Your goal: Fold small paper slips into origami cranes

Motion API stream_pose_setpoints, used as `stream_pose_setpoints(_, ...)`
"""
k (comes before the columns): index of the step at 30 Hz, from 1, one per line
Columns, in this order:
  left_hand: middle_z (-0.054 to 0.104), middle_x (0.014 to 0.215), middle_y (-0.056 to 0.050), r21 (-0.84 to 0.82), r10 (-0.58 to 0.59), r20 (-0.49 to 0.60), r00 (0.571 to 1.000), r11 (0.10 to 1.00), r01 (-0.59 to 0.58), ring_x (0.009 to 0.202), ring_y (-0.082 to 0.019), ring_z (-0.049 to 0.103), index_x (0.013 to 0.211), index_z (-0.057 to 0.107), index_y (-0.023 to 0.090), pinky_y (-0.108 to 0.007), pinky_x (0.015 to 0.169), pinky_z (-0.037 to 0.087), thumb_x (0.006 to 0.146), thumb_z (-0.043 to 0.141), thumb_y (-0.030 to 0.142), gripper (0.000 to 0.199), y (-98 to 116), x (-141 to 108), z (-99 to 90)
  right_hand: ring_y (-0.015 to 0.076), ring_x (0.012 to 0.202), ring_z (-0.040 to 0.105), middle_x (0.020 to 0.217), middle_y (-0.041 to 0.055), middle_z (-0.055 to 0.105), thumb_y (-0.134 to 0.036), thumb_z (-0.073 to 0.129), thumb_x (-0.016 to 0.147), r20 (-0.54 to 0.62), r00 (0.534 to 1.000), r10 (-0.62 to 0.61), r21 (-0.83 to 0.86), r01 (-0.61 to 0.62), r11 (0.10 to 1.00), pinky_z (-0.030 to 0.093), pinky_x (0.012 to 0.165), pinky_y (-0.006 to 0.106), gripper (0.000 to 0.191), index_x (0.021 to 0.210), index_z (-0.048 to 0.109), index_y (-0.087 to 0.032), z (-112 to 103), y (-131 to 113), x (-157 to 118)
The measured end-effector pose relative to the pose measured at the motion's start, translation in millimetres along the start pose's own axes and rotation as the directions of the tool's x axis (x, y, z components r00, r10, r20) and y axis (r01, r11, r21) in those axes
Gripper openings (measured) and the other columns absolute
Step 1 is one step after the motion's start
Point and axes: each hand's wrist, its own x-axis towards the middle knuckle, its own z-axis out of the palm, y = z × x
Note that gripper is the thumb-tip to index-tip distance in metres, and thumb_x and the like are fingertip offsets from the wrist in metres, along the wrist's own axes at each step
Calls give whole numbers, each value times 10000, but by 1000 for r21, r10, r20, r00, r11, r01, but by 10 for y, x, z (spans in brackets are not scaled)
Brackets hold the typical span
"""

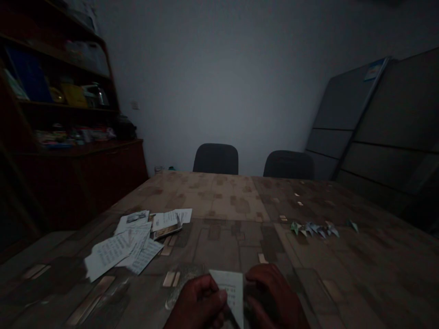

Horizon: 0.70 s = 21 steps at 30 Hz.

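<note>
Dim room: pale wall (222, 82), two dark chairs (216, 159).

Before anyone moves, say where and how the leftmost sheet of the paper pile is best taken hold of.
Probably pinch the leftmost sheet by its short left end, coming from the left: it looks thin, and that end points away from the other sheets, which crowd its right.

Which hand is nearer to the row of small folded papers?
Right. The right hand is on the camera side of the folded papers, to their left; the left hand is farther left, at the printed sheet.
</note>
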Motion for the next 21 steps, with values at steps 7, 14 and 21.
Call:
stream_pose_setpoints(7,625,535,3,36,-40,116,992,999,36,430,-84,509,675,649,122,-197,443,373,582,837,606,527,-54,-57,83,193,855,617,1146,50,588,-38,618,740,63,997,-48,-114,55,992,522,708,273,390,1024,639,-303,-48,-43,-15)
stream_pose_setpoints(14,585,484,9,77,-28,108,994,997,19,421,-100,503,660,600,143,-205,460,378,649,766,646,530,14,-55,97,179,815,641,1017,52,654,-119,569,895,117,988,-99,119,85,989,525,688,259,219,1031,631,-280,-66,-19,10)
stream_pose_setpoints(21,473,542,42,428,153,-3,988,893,-137,516,-121,439,582,540,175,-225,513,324,702,622,276,177,205,-120,166,206,884,627,957,68,652,-70,485,866,11,1000,-1,87,0,996,517,759,305,264,1048,597,-225,-89,-61,103)
